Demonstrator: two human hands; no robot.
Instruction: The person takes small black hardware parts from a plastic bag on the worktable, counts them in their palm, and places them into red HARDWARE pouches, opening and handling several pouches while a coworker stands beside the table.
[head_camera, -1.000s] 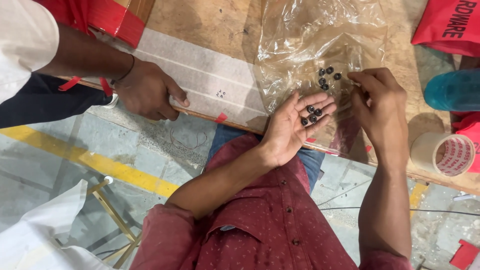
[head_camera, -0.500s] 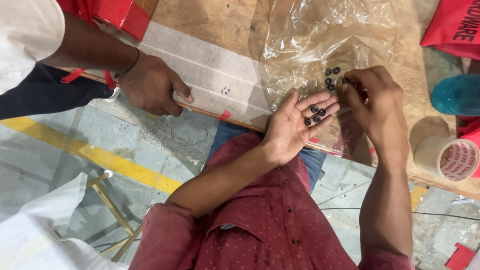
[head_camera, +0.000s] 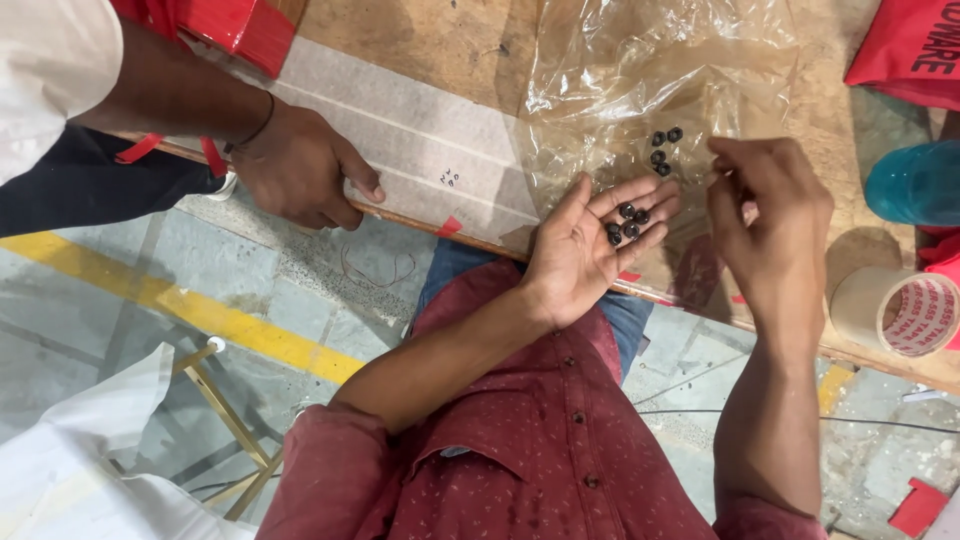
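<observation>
My left hand (head_camera: 575, 255) lies palm up at the table's edge, cradling several small black round pieces (head_camera: 626, 222) near its fingers. Just to its right, my right hand (head_camera: 772, 215) hovers with thumb and fingertips pinched together; nothing shows between them. More of the same black pieces (head_camera: 663, 150) lie on a crumpled clear plastic bag (head_camera: 650, 70) on the wooden table (head_camera: 450, 40), a little beyond both hands' fingertips.
A co-worker's hand (head_camera: 300, 165) rests on the table edge at left, beside a taped white sheet (head_camera: 420, 140). A tape roll (head_camera: 895, 312), a blue bottle (head_camera: 915, 185) and a red bag (head_camera: 905, 45) sit at right. A red box (head_camera: 235, 25) stands far left.
My right hand has drawn back slightly to the right from the loose pieces on the plastic. My left palm still holds its pieces. The co-worker's hand stays at the edge.
</observation>
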